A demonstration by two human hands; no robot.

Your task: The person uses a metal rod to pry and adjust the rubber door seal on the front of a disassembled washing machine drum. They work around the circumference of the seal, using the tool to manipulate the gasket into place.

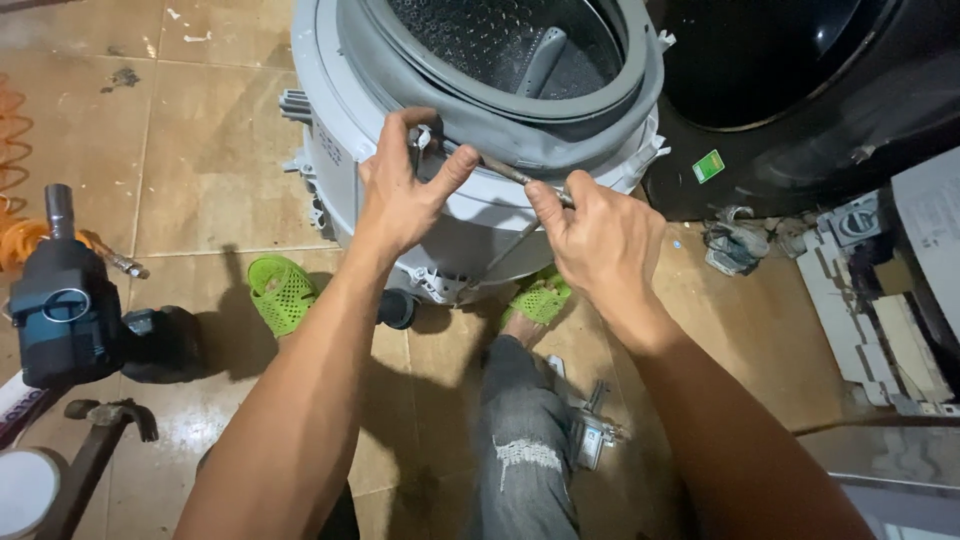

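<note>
Working a thin metal tool (520,176) along the front of a grey washing-machine tub (345,110), the person has both hands on the rim just below the rubber door gasket (520,128). The tub stands on the tiled floor (200,140), its perforated steel drum (480,35) visible through the opening. The left hand (405,190) is curled over the lip, fingers pinching something small at the gasket's lower edge; what it is cannot be made out. The right hand (600,235) is closed around the tool's near end, its tip reaching toward the left fingers. A wire band (500,255) seems to hang loose below, so the step in hand looks like freeing or seating the gasket's clamp. The next move would probably call for steady leverage with the right hand while the left keeps the rubber from slipping. Outward lie green sandals (282,290), an impact wrench (62,300) and a black washer cabinet (800,150).
</note>
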